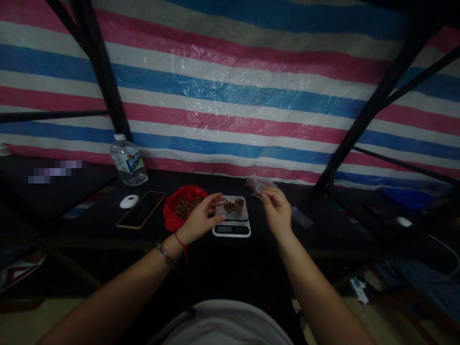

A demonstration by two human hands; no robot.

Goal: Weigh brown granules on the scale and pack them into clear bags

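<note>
My left hand (pixel 201 216) is at the left edge of a white kitchen scale (pixel 232 230), fingers apart and holding nothing. Small brown pieces (pixel 229 207) lie loose on the scale's plate beside a small cup (pixel 239 206) that also seems to hold some. Left of the scale, partly behind my left hand, a red plastic bag (pixel 172 221) lies open with many similar pieces inside. My right hand (pixel 278 211) hovers right of the scale, fingers curled together at a clear plastic bag (pixel 256 184). What is between those fingertips is hidden.
A phone (pixel 142 210), a white mouse (pixel 129 201) and a large clear bottle (pixel 128 160) stand or lie on the black table's left. A small clear plastic sleeve (pixel 302 217) lies right of my right hand. Black frame bars and a striped sheet (pixel 233 96) close off the back.
</note>
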